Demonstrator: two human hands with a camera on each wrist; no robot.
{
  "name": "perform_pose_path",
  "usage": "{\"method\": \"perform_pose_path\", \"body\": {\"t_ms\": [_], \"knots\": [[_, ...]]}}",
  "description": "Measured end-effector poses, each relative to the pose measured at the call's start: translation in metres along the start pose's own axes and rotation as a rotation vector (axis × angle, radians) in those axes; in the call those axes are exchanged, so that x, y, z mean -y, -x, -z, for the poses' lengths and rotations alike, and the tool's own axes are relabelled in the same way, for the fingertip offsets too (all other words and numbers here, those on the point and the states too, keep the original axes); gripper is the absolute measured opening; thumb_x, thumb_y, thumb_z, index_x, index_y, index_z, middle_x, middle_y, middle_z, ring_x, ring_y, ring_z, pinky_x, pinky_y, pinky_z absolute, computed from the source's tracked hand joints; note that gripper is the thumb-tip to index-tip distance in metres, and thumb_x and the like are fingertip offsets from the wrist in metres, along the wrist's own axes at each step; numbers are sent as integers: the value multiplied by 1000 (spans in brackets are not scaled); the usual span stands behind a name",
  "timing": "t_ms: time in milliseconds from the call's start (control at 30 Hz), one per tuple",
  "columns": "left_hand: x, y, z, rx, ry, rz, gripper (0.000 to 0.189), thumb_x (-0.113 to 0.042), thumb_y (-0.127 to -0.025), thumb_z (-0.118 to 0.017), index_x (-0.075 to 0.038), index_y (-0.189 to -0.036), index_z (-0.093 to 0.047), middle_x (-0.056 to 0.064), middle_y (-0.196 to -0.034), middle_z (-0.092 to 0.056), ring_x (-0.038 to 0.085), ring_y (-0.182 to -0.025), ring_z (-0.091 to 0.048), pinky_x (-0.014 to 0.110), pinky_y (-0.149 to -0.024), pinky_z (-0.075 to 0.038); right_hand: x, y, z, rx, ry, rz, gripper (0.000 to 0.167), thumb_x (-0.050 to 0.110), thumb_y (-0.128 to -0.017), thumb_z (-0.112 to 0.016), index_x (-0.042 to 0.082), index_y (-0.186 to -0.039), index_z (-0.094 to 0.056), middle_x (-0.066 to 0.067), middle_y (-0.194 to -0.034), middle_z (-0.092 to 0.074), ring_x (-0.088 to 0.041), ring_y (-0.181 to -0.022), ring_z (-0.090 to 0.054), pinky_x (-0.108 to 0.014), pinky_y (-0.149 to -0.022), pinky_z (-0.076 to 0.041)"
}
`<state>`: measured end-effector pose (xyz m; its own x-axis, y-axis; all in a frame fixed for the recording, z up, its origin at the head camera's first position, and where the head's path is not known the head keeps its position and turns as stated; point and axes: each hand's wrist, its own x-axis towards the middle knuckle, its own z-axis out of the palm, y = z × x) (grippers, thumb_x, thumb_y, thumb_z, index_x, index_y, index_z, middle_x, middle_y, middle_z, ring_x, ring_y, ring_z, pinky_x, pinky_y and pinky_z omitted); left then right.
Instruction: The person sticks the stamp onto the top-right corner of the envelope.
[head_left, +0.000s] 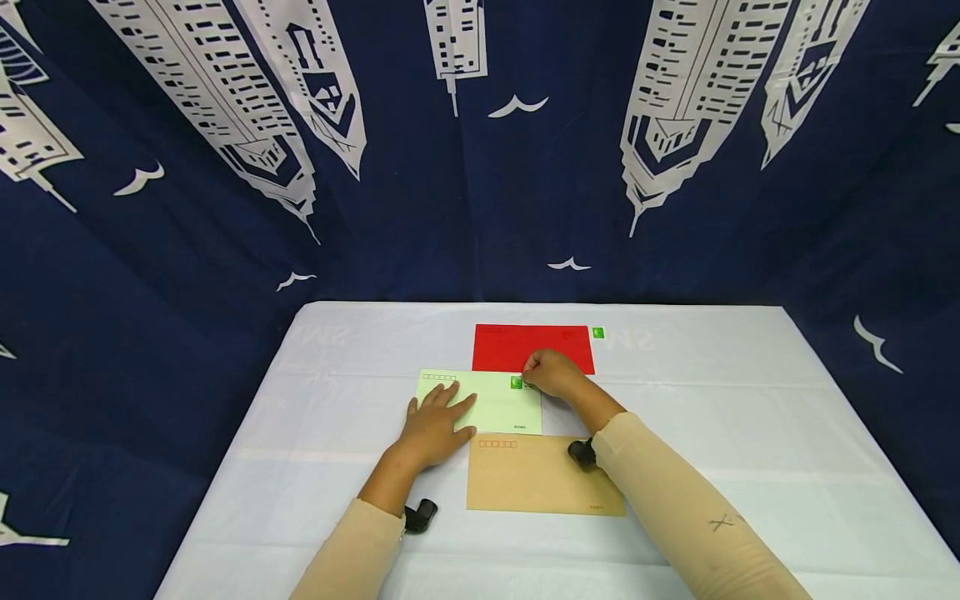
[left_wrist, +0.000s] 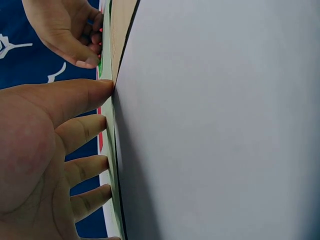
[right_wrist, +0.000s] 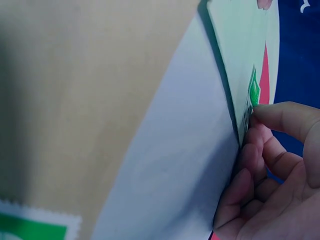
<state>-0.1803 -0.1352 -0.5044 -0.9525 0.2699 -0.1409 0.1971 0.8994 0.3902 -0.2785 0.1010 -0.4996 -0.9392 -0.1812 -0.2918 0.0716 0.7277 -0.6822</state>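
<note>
Green env (head_left: 497,410), long axis L-R

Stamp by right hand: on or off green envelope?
On: head view shows the stamp over the green envelope, upper right corner, right hand at its edge. Stuck or not: cannot tell.

A white-covered table (head_left: 750,417) bears 3 envelopes (head_left: 498,412) and 1 stamp (head_left: 597,332).

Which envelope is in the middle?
The pale green paper envelope, partly under the left hand; the red paper envelope lies beyond, the tan paper envelope nearer.
</note>
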Motion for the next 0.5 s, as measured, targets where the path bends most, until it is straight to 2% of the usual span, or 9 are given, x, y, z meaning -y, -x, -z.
{"method": "perform_pose_path", "body": {"t_ms": [500], "knots": [[1,-1,-1,-4,-8,-2,57,-39,-98,-62,-24,-151,-50,10,-166,-33,35,-156,-23,73,-119,-18,1,1,0,-10,10,-6,12,20,-93,-66,8,-90,-67,-7,-89,-63,-20,-79,-56,-26,-66,-44]]}}
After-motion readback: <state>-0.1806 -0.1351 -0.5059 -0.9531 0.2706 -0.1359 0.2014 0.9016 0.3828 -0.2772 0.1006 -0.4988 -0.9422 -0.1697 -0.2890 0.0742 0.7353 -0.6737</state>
